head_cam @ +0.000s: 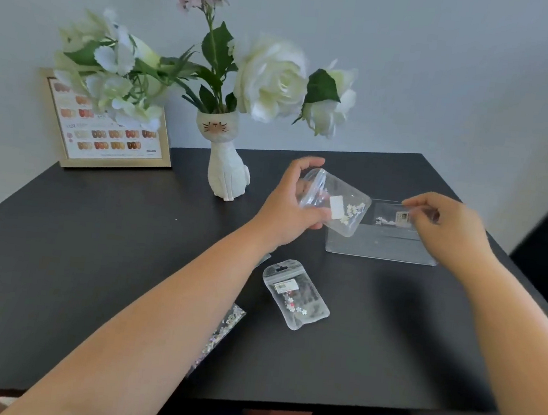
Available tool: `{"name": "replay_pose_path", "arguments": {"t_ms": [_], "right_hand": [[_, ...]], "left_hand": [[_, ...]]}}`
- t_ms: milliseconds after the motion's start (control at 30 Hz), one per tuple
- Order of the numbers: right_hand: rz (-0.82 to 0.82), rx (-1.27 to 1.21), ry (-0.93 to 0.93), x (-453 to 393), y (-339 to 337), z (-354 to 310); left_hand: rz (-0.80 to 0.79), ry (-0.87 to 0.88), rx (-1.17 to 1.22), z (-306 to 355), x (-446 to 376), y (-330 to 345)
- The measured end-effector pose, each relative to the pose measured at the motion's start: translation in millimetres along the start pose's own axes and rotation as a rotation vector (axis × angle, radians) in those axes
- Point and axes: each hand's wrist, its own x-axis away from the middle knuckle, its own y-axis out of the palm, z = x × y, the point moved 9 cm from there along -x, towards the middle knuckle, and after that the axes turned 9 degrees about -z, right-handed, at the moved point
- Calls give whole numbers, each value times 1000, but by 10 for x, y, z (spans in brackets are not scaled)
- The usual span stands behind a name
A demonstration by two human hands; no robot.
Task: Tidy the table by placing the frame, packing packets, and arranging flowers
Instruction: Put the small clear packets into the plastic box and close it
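Observation:
My left hand [291,205] holds a clear packet of small white flower pieces [340,207] above the black table [93,239]. My right hand [446,230] pinches a second small packet [391,216] over a clear plastic box [380,247] at the right. A third packet with a label [295,294] lies flat near the table's middle. A glittery packet [226,327] is partly hidden under my left forearm. A gold frame with colour swatches [105,128] leans on the wall at the back left. White and pink flowers [269,78] stand in a white cat-shaped vase [226,168].
The grey wall runs close behind the table's back edge. The table's front edge is near my lap, and its right edge drops to a dark area. Flower heads overhang the frame and the space above the back of the table.

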Motion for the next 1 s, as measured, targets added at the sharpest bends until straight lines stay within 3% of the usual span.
{"name": "replay_pose_path", "arguments": {"t_ms": [167,300,400,567,900,1000], "right_hand": [[-57,141,183,-47,70,406],[-115,166,153,-76,190,362],[-128,228,82,-67,228,391],[-73,176,-12,-44,190,415],[9,65,-77,-19,112,447],[194,73,-134,123,-5,304]], "left_hand": [[-14,42,-80,39,-254,393],[47,18,-292,-4,-363,430],[-30,-61,-384,-139,-427,597],[-85,-114,-527,-316,-411,695],[-64,-170,-523,-399,-298,783],[-53,-133,-514,-301,-246,694]]}}
